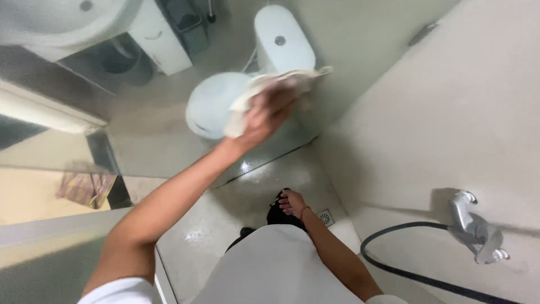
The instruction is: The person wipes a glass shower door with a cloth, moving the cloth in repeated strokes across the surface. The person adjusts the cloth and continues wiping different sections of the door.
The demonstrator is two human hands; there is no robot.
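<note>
My left hand [263, 115] is stretched out ahead and grips a pale crumpled cloth [292, 81], pressing it against a glass partition [169, 146]. Through the glass I see a white toilet [211, 104] with its lid down and the tank [281, 39] behind it. My right hand [291, 202] hangs low beside my dark trousers, fingers loose and holding nothing, with a thin red band on the wrist.
A metal tap [472, 225] with a black hose [394, 233] is fixed to the beige wall on the right. A floor drain [326, 217] lies in the wet floor. A white basin [56, 22] is at top left and a striped mat [84, 188] at left.
</note>
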